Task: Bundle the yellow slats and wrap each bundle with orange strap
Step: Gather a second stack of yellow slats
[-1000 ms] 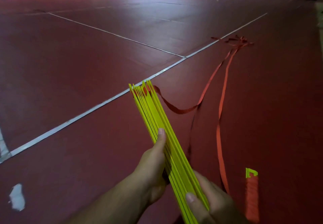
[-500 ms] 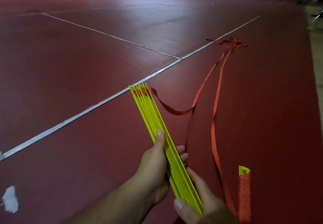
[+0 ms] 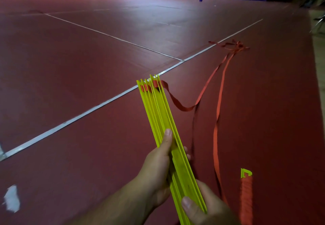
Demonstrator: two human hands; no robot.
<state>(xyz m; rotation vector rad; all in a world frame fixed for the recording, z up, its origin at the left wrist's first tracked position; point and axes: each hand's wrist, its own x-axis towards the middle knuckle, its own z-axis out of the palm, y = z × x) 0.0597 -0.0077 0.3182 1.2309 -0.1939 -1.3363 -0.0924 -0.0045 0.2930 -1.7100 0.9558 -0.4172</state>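
A stack of several yellow slats point(image 3: 159, 112) points away from me above the red floor. My left hand point(image 3: 156, 168) grips the stack at its middle, thumb along the top and fingertips showing on the far side. At the near end my right hand point(image 3: 202, 207) holds the stack, thumb on top. An orange strap point(image 3: 202, 96) threads through the slats' far end, sags to the right and runs off to a tangle point(image 3: 233, 46) on the floor. A second length of strap point(image 3: 217, 137) trails back toward me.
A finished bundle point(image 3: 246, 195) of yellow slats wrapped in orange strap lies on the floor at the lower right. White court lines point(image 3: 88, 112) cross the red floor. A white scrap point(image 3: 11, 198) lies at the lower left. Banners and chairs stand far off.
The slats have drawn closer together and the stack points more straight ahead. My left fingers now wrap round to its far side. The view has shifted slightly.
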